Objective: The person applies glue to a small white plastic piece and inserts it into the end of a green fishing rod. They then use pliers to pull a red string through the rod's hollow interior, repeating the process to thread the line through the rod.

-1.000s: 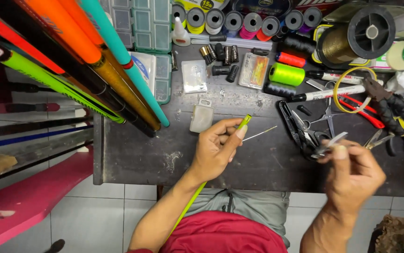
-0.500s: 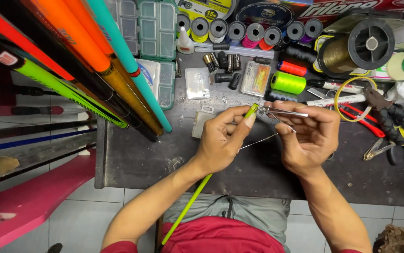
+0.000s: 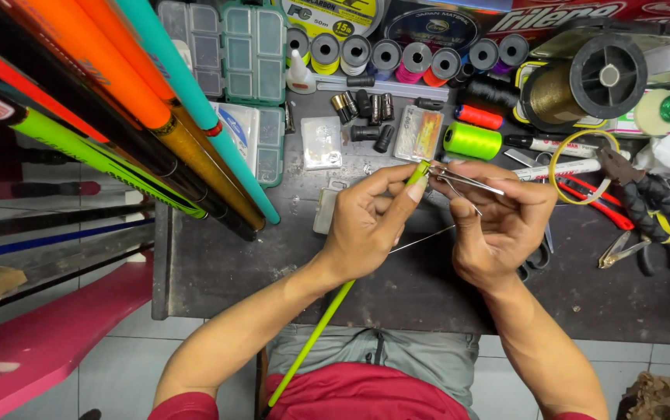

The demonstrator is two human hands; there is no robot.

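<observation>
1. The left hand (image 3: 366,225) is curled shut around a thin green rod (image 3: 315,334). The thumb and first finger pinch the rod near its tip.
2. The green rod runs from the person's lap, up through the left hand, to a spot over the dark table (image 3: 226,264). Its tip sits between the two hands.
3. The right hand (image 3: 502,229) is just beside the left hand, and the two hands touch. Its fingers are closed on a small silver tool (image 3: 471,179) that looks like tweezers. The tool's point is right at the tip of the rod.
4. A thin wire (image 3: 424,239) sticks out below the hands.
5. Behind the hands lies a bright green spool of thread (image 3: 472,141). More spools (image 3: 385,56) stand in a row at the back of the table.
6. A big spool of gold line (image 3: 576,82) sits at the back right.
7. Red pliers (image 3: 595,202) and black pliers (image 3: 654,210) lie on the right side of the table.
8. Clear little boxes (image 3: 253,47) sit at the back left.
9. Long rods in orange, teal and green (image 3: 148,101) lean over the left side.
</observation>
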